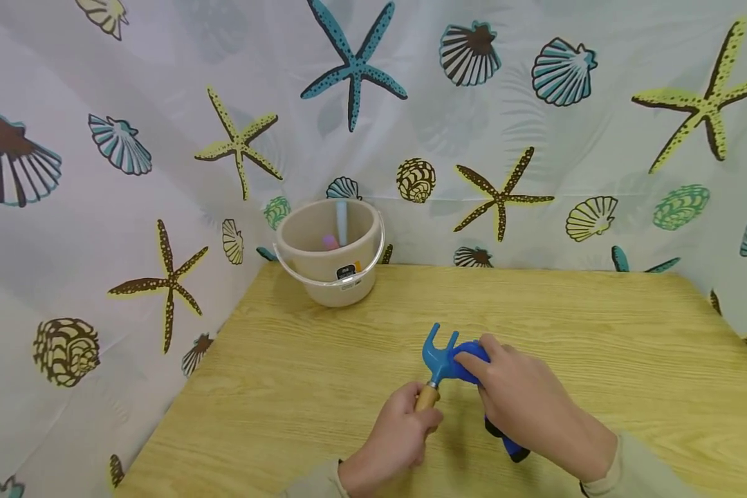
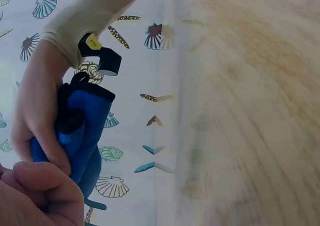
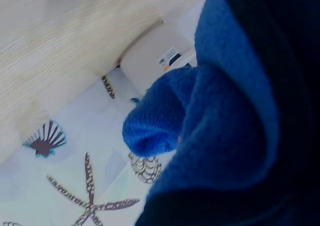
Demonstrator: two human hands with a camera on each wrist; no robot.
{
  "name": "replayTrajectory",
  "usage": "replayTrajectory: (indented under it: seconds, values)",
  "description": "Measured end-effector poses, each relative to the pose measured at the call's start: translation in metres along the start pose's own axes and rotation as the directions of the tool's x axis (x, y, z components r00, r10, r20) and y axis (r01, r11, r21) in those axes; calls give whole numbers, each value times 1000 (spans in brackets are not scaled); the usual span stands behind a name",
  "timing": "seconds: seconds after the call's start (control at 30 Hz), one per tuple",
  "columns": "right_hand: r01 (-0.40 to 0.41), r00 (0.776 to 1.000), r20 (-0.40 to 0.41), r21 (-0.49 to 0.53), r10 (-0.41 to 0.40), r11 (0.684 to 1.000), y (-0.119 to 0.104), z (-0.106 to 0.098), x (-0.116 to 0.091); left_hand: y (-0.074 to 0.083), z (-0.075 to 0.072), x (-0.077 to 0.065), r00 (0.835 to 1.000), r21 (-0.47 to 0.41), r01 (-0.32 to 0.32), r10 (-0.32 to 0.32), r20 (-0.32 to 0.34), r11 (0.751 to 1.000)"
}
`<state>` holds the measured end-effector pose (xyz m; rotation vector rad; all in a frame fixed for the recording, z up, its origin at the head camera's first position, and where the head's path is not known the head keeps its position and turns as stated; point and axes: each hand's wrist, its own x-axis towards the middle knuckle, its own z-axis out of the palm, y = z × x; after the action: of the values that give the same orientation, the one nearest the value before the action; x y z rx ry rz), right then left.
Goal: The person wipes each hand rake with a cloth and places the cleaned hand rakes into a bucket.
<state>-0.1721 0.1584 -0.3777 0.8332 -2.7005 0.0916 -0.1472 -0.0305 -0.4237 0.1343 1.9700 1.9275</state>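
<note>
My left hand [image 1: 401, 429] grips the wooden handle [image 1: 427, 397] of a small garden hand fork, which points up and away over the table. Its blue metal head [image 1: 434, 358] has curved tines; part of it is hidden by cloth. My right hand [image 1: 529, 394] pinches a blue cloth [image 1: 472, 354] against the side of that head. Dark-edged folds of the cloth hang below the right palm. In the left wrist view, the bunched cloth [image 2: 87, 131] lies under the right fingers, just beyond my curled left fingers [image 2: 47, 186]. Cloth [image 3: 225, 126] fills much of the right wrist view.
A beige bucket [image 1: 311, 266] with a clear handle stands at the table's back left. Inside it are a light blue stick-like thing [image 1: 342, 225] and something pink [image 1: 330, 242]. The wood-grain table [image 1: 274, 387] meets a curtain [image 1: 398, 228] printed with shells and starfish.
</note>
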Motion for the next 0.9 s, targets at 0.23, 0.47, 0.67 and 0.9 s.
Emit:
replayTrajectory:
  seconds: [0.23,0.47,0.67,0.9]
  values:
    - [-61,998,19,-91,63,994,18,2,1,1,3,-2,999,67,-7,4,48,998]
    - [-62,996,54,-94,67,994,8,-4,1,3,7,-1,999,50,38,-39,25,998]
    - [-77,996,31,-49,79,996,-5,-6,-1,1,7,-1,1000,-9,1,-1,0,1000]
    - [-17,1000,-8,0,17,1000,3,0,-9,5,6,-2,1000,-99,6,-3,28,995]
